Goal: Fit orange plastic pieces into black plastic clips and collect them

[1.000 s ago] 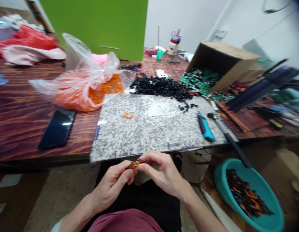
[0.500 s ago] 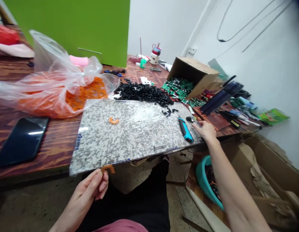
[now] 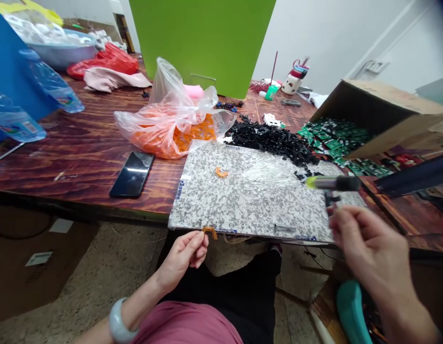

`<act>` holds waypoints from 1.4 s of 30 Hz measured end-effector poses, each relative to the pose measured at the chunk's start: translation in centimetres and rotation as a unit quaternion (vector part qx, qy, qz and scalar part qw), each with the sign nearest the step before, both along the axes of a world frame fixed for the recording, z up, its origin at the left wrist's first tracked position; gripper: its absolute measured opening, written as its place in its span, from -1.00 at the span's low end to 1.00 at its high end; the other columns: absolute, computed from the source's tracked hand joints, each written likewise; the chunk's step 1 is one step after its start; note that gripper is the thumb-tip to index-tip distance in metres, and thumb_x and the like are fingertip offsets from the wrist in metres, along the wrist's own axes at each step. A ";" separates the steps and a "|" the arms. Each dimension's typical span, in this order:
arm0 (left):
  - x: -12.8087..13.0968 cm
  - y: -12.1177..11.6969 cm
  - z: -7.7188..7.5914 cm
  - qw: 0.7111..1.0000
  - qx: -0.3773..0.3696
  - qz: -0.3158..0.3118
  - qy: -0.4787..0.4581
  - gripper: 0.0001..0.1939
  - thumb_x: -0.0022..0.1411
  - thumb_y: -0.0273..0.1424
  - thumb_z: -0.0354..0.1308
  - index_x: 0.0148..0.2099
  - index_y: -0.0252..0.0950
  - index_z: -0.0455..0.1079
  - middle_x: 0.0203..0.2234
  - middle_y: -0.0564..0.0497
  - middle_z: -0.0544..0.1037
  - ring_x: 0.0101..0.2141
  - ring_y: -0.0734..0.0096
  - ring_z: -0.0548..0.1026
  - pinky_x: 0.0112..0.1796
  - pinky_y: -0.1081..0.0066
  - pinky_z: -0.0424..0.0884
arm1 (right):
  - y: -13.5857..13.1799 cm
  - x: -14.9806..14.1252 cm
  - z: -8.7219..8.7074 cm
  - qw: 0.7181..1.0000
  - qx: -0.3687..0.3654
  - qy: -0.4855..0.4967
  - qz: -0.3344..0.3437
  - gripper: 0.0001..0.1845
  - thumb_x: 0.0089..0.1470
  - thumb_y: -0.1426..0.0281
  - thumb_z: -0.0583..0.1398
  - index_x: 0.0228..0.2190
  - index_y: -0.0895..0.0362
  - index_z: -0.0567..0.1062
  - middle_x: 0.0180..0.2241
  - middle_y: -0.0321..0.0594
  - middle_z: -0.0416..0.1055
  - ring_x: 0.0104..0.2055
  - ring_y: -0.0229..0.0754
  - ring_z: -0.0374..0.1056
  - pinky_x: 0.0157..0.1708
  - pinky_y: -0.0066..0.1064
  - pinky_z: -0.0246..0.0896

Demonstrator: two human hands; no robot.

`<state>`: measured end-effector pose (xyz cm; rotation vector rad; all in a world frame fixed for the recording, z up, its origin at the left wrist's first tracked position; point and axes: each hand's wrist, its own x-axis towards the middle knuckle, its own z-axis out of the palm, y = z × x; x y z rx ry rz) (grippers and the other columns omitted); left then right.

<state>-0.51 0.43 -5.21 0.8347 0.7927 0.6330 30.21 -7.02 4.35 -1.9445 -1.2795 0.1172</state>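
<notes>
My left hand (image 3: pixel 182 258) pinches a small orange curved piece (image 3: pixel 209 232) at the near edge of a speckled granite slab (image 3: pixel 250 200). Another orange piece (image 3: pixel 221 172) lies on the slab, out of reach of my fingers. My right hand (image 3: pixel 368 248), blurred at the right, is shut around a small hand tool (image 3: pixel 332 182) with a yellow-green tip and black grip. The tool's lower end is partly hidden behind my fingers. A pale bangle (image 3: pixel 117 320) circles my left wrist.
Behind the slab are a heap of black plastic pieces (image 3: pixel 271 141) and a bag of orange pieces (image 3: pixel 171 129). A tipped cardboard box (image 3: pixel 382 114) spills green pieces (image 3: pixel 332 136). A phone (image 3: pixel 131 174) lies on the wooden table (image 3: pixel 81 157). A teal basin (image 3: pixel 350 310) sits low at right.
My right hand has picked the tool up from beside the slab and lifted it. The blue-handled knife no longer shows on the slab. My left hand stays at the near edge with the orange piece.
</notes>
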 end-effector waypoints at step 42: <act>-1.0 0.6 0.1 0.992 -0.066 -0.047 -0.097 -0.67 0.22 -0.16 0.08 -0.33 -0.38 0.30 -0.59 0.15 0.25 -0.61 0.62 0.19 -0.56 0.49 -0.02 | 1.4 -12.9 -3.9 0.956 -0.012 -0.011 0.294 -0.83 0.19 0.52 0.07 -0.20 0.14 0.41 -0.40 -0.23 0.44 -0.44 -0.31 0.39 -0.40 -0.57 0.28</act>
